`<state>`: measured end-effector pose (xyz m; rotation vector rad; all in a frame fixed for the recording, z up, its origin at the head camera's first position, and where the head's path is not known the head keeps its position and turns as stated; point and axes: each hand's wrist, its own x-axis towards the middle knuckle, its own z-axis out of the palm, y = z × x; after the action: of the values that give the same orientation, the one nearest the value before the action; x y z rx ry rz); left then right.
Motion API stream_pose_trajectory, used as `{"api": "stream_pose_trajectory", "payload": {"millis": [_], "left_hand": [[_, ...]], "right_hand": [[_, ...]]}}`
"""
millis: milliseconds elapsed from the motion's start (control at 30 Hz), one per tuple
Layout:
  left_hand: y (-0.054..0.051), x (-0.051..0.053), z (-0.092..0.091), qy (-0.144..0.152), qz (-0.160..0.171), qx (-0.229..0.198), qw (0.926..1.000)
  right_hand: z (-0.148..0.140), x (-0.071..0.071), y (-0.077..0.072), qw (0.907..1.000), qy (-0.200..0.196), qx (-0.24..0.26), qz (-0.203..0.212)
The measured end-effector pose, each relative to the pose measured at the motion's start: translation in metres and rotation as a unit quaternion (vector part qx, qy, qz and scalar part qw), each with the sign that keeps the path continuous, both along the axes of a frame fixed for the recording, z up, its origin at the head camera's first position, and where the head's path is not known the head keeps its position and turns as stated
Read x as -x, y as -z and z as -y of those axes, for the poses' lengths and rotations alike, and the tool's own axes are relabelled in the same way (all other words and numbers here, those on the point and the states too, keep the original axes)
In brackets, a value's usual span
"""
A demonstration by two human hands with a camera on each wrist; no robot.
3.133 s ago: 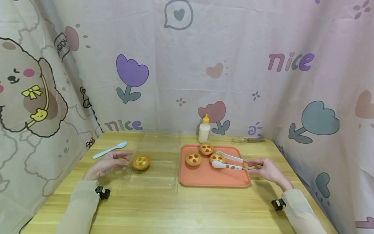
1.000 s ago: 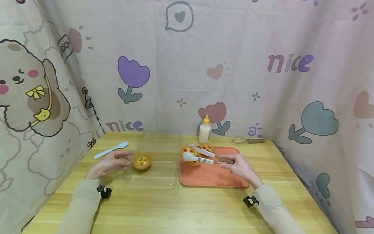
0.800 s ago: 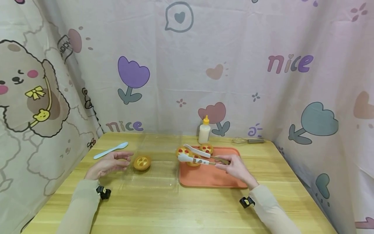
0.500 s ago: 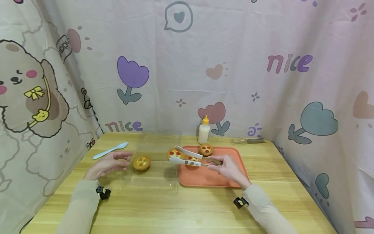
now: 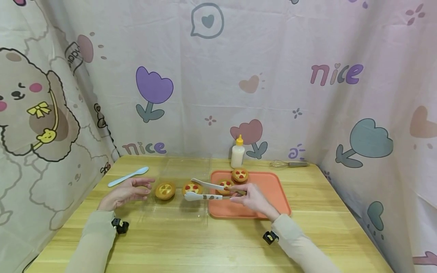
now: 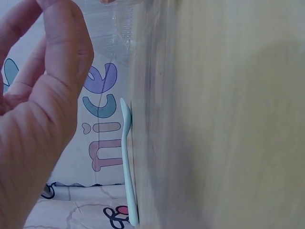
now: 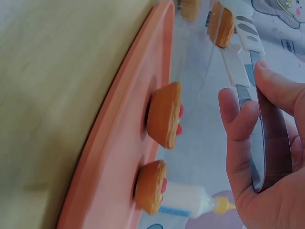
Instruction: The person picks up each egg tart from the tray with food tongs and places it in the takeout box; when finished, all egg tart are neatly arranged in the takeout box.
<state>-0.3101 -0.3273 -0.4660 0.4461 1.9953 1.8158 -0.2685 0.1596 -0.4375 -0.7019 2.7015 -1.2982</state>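
Note:
The right hand [image 5: 250, 197] grips white-tipped tongs [image 5: 212, 197], whose tips are around a tart with red pieces [image 5: 192, 188] in the right part of the clear plastic container [image 5: 181, 216]. In the right wrist view, the tongs [image 7: 245, 31] hold that tart [image 7: 222, 26] between their tips. A tart with yellow topping [image 5: 165, 190] sits at the container's left. The left hand [image 5: 126, 192], fingers loosely bent, is at the container's left side and holds nothing. Two tarts with red pieces [image 5: 240, 174] [image 7: 164, 115] remain on the orange tray [image 5: 266, 212].
A pale blue spoon [image 5: 128, 176] lies at the back left of the table [image 5: 191, 250]. Behind the tray stands a white bottle with a yellow cap [image 5: 237, 154]. A whisk [image 5: 290, 164] lies at the back right. A printed curtain [image 5: 211, 68] hangs behind.
The right hand has moved left with the tongs, carrying a tart from the tray into the container. The left hand has stayed in place.

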Motion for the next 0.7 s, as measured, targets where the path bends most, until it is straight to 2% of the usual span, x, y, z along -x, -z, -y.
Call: {"api": "stream_pose_trajectory", "payload": {"millis": [233, 700], "left_hand": [[-0.001, 0.000, 0.001, 0.001, 0.002, 0.000, 1.0000], [0.000, 0.000, 0.001, 0.012, 0.002, -0.013, 0.9998]], "right_hand": [[0.016, -0.002, -0.001, 0.9997, -0.013, -0.018, 0.007], [0.041, 0.001, -0.011, 0.9956, -0.057, -0.069, -0.028]]}}
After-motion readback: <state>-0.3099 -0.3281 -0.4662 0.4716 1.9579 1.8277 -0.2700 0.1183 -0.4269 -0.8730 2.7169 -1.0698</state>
